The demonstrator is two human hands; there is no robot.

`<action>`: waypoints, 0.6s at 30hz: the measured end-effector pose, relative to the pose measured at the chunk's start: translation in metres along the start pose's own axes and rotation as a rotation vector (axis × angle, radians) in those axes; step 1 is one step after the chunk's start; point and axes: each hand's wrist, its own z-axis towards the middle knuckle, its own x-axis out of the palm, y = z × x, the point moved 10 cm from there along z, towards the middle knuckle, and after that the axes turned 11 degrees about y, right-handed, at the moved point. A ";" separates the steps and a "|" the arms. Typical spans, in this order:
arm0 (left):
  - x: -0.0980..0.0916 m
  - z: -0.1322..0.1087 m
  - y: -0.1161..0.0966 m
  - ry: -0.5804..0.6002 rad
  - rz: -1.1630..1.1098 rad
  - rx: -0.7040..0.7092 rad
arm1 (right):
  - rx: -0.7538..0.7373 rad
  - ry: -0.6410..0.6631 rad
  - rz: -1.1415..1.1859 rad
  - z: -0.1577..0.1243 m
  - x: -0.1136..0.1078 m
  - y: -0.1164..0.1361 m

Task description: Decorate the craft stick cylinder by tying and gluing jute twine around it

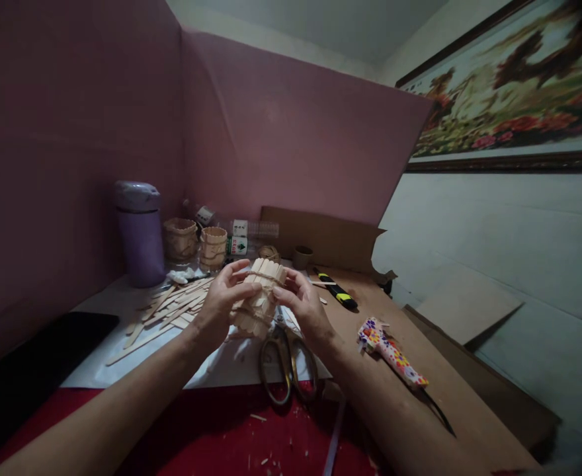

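Note:
Both my hands hold a small cup made of popsicle sticks, tied round with brown twine, a little above the table. My left hand grips its left side with fingers curled, thumb near the top twine. Fingers of my right hand close on its right side. Under the cup lies a pair of scissors on white paper. Loose popsicle sticks are scattered to the left of my left hand.
Two finished stick cups and a purple flask stand at the back left. A twine ball, a yellow-black cutter, a patterned glue gun and a cardboard sheet lie right. A dark phone lies far left.

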 end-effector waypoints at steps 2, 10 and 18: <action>-0.001 -0.001 -0.004 -0.009 0.027 0.025 | 0.007 0.001 0.010 0.000 0.000 -0.001; 0.000 -0.006 -0.014 -0.034 0.050 0.122 | 0.011 0.019 0.088 -0.002 0.005 -0.003; -0.001 -0.010 -0.022 -0.074 0.036 0.227 | -0.006 0.069 0.211 -0.004 0.026 -0.004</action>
